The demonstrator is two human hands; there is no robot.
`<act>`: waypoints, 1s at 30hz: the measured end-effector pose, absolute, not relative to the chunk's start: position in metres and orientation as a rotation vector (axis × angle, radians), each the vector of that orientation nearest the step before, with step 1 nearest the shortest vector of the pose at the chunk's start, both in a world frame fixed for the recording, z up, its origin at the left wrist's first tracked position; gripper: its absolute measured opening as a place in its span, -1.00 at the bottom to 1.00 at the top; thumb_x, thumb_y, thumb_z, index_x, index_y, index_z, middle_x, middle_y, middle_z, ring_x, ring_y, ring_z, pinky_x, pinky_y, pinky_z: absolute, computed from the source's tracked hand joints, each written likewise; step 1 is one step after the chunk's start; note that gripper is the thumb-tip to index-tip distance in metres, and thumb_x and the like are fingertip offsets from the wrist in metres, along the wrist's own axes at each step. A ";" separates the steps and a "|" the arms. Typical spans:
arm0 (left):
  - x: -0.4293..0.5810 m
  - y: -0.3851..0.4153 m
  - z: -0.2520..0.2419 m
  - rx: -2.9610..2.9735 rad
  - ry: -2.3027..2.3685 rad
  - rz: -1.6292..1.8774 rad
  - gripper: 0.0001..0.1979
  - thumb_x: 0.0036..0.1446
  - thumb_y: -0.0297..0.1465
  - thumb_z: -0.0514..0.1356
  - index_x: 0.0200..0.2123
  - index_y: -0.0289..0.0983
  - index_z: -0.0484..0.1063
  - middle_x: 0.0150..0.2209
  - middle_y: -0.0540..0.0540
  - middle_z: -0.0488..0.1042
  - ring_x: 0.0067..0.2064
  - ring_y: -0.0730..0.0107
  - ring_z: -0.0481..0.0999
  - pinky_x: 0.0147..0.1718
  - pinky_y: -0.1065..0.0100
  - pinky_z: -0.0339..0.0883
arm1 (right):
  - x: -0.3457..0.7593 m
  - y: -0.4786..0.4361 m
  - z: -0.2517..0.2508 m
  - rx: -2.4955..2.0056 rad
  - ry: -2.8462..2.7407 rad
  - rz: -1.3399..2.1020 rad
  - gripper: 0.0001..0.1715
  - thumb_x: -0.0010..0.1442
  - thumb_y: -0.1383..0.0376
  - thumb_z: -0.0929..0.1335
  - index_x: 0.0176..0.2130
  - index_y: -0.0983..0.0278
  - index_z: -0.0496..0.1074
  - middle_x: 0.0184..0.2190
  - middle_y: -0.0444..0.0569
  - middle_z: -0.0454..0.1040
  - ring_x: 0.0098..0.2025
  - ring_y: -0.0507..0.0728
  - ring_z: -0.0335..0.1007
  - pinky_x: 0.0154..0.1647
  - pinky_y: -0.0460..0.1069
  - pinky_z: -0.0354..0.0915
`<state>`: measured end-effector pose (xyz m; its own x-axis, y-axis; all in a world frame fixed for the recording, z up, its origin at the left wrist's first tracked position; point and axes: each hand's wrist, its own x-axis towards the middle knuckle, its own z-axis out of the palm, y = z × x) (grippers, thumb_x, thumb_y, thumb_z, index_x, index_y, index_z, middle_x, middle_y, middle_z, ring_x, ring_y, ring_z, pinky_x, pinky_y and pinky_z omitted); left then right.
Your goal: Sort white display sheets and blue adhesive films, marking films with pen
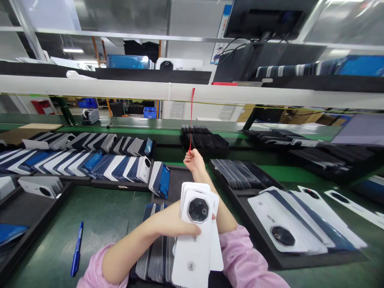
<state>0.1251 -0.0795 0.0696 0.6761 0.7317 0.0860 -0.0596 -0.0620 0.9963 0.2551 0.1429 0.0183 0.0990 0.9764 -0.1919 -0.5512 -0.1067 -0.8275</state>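
Note:
My left hand grips a small fanned stack of white phone back panels, the thumb lying across the front one. The front panel has a dark, eight-sided camera area near its top. Stretched forward beyond the stack, my right hand pinches the lower end of a thin red ribbon that hangs from the white rail. Under my left forearm stands a tray packed with blue and pale panels, partly hidden by my arm and the held stack.
A blue pen lies on the green bench at left. Trays of upright panels line the back left. On the right, a black tray bears fanned white panels. A white rail crosses above, below a shelf with a monitor.

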 end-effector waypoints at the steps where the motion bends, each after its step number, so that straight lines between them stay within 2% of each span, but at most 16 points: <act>1: 0.125 -0.079 0.069 1.497 0.596 0.704 -0.51 -0.22 -0.54 0.23 -0.11 -0.30 0.58 -0.12 -0.09 0.57 -0.05 0.17 0.50 -0.04 0.24 0.38 | 0.254 0.146 0.019 -0.945 -0.563 1.427 -0.64 0.38 0.16 0.37 0.08 0.29 0.42 0.02 0.05 0.48 -0.08 0.15 0.50 -0.09 0.11 0.50; 7: 0.124 -0.079 0.066 1.462 0.636 0.669 -0.52 -0.17 -0.49 0.29 -0.07 -0.30 0.58 -0.08 -0.12 0.57 -0.06 0.17 0.49 -0.04 0.24 0.36 | 0.243 0.163 0.026 -0.912 -0.410 1.420 -0.60 0.37 0.15 0.37 0.12 0.27 0.40 0.10 0.08 0.45 0.02 0.19 0.47 0.01 0.18 0.47; 12: 0.124 -0.081 0.068 1.447 0.678 0.680 -0.52 -0.18 -0.48 0.32 -0.08 -0.30 0.59 -0.07 -0.13 0.56 -0.03 0.15 0.48 0.01 0.22 0.32 | 0.240 0.155 0.016 -0.905 -0.383 1.439 -0.59 0.37 0.16 0.37 0.14 0.28 0.39 0.11 0.08 0.44 0.03 0.20 0.47 0.01 0.19 0.47; 16: 0.124 -0.080 0.066 1.393 0.669 0.681 -0.51 -0.19 -0.44 0.35 -0.07 -0.31 0.59 -0.09 -0.15 0.57 -0.05 0.14 0.49 -0.04 0.24 0.35 | 0.249 0.136 0.003 -0.916 -0.451 1.456 -0.59 0.37 0.16 0.37 0.13 0.27 0.40 0.11 0.08 0.44 0.03 0.21 0.47 0.02 0.19 0.47; 20: 0.119 -0.073 0.065 1.350 0.733 0.755 -0.47 -0.19 -0.36 0.39 -0.05 -0.34 0.58 -0.06 -0.19 0.57 -0.05 0.10 0.51 -0.05 0.22 0.37 | 0.272 0.130 0.020 -0.950 -0.552 1.450 -0.62 0.38 0.16 0.37 0.11 0.27 0.41 0.08 0.07 0.46 -0.02 0.18 0.49 -0.03 0.15 0.49; 22: 0.115 -0.069 0.066 1.341 0.798 0.786 -0.45 -0.20 -0.37 0.40 -0.04 -0.34 0.57 -0.03 -0.21 0.57 -0.01 0.07 0.52 -0.02 0.20 0.37 | 0.286 0.122 0.037 -0.948 -0.631 1.447 -0.68 0.38 0.17 0.36 0.04 0.30 0.43 -0.03 0.03 0.49 -0.14 0.11 0.50 -0.15 0.07 0.50; 24: 0.111 -0.066 0.067 1.342 0.836 0.803 -0.44 -0.18 -0.38 0.39 -0.02 -0.34 0.55 0.01 -0.21 0.56 0.03 0.04 0.51 0.02 0.18 0.36 | 0.297 0.101 0.054 -0.914 -0.744 1.436 -0.79 0.35 0.21 0.40 -0.13 0.33 0.48 -0.24 -0.07 0.50 -0.33 0.02 0.43 -0.33 -0.05 0.44; 26: 0.108 -0.063 0.067 1.357 0.832 0.818 -0.45 -0.15 -0.37 0.39 0.00 -0.33 0.54 0.05 -0.22 0.54 0.05 0.02 0.50 0.04 0.15 0.35 | 0.303 0.067 0.065 -0.850 -0.888 1.416 -0.82 0.15 0.28 0.53 -0.38 0.32 0.52 -0.45 -0.13 0.40 -0.46 -0.04 0.29 -0.43 -0.12 0.33; 29: 0.106 -0.061 0.064 1.388 0.836 0.837 -0.40 -0.14 -0.37 0.38 0.05 -0.32 0.50 0.06 -0.21 0.53 0.06 0.00 0.49 0.04 0.12 0.37 | 0.299 0.007 0.072 -0.740 -1.151 1.389 -0.69 -0.21 0.25 0.67 -0.55 0.28 0.55 -0.42 -0.07 0.43 -0.36 0.09 0.34 -0.33 -0.01 0.37; 30: 0.106 -0.061 0.063 1.400 0.860 0.841 -0.37 -0.14 -0.38 0.37 0.08 -0.31 0.47 0.06 -0.20 0.52 0.05 0.00 0.49 0.03 0.11 0.38 | 0.296 -0.010 0.072 -0.687 -1.359 1.245 -0.72 -0.12 0.16 0.63 -0.53 0.24 0.58 -0.36 -0.04 0.44 -0.30 0.14 0.36 -0.25 0.05 0.39</act>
<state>0.1056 -0.0607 0.0632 0.4595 0.8881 -0.0091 0.0108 0.0046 0.9999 0.2958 -0.0101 0.0721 -0.2166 0.9183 0.3315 -0.2498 0.2761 -0.9281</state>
